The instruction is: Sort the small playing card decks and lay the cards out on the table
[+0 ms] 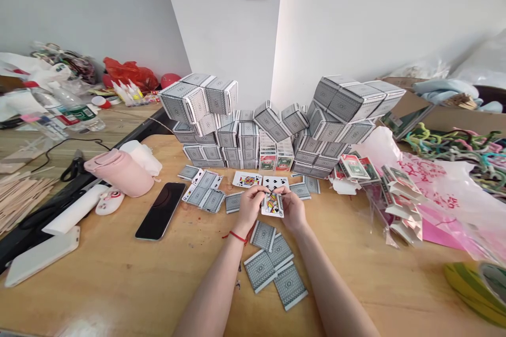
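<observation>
My left hand [250, 206] and my right hand [293, 208] meet over the table, fingertips pinched together on a playing card [273, 208]. Its face, with a queen figure, shows between them; the exact grip is partly hidden by the fingers. Just behind lie more face-up cards, among them a picture card [247, 179] and a spade card [275, 181]. Below my wrists several grey-backed cards [259, 269] with folded edges overlap on the tabletop. Beyond my hands rises a structure of card-covered blocks [249, 139], taller at its left and right ends.
To the left are a black phone [161, 210], a pink bottle [120, 171], a white mouse [109, 200] and more cards [205, 189]. On the right lie opened card boxes [401, 202], plastic wrap [438, 184] and a yellow tape roll [470, 287].
</observation>
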{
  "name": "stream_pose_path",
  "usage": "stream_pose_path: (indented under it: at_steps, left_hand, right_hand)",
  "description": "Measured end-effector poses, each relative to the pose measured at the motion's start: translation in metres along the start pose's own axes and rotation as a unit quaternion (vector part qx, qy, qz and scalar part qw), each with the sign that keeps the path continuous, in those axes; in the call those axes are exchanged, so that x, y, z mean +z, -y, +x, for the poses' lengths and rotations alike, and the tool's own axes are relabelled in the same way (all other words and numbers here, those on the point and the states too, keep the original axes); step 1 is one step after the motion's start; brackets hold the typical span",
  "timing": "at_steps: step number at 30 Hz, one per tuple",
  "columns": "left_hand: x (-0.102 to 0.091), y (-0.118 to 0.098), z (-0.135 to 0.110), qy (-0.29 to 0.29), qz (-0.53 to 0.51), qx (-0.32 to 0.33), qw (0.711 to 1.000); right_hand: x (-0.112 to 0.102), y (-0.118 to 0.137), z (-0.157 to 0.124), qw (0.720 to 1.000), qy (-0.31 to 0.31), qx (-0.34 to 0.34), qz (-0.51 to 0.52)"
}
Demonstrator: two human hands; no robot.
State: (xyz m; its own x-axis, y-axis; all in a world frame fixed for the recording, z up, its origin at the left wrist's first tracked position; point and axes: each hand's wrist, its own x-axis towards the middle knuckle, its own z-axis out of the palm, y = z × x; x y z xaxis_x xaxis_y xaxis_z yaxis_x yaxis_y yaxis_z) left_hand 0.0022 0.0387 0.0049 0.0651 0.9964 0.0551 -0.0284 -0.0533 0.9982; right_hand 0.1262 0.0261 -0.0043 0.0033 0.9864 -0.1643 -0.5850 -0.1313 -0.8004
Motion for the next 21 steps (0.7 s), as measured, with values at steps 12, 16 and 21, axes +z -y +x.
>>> stream_pose_path:
  at_steps: [12, 16, 21]
  left_hand:
    - [-0.008, -0.004, 0.001, 0.011, 0.043, 0.036, 0.998]
    - [-0.01, -0.002, 0.002, 0.008, 0.054, 0.064, 0.996]
    - [-0.01, -0.003, 0.004, 0.011, 0.037, 0.026, 0.999]
  right_hand:
    - [0.003, 0.002, -0.003, 0.996, -0.015, 0.04, -0.083]
    - [-0.002, 0.004, -0.003, 0.994, 0.042, 0.065, -0.08]
    - [-0.007, 0.001, 0.0, 0.993, 0.048, 0.022, -0.109]
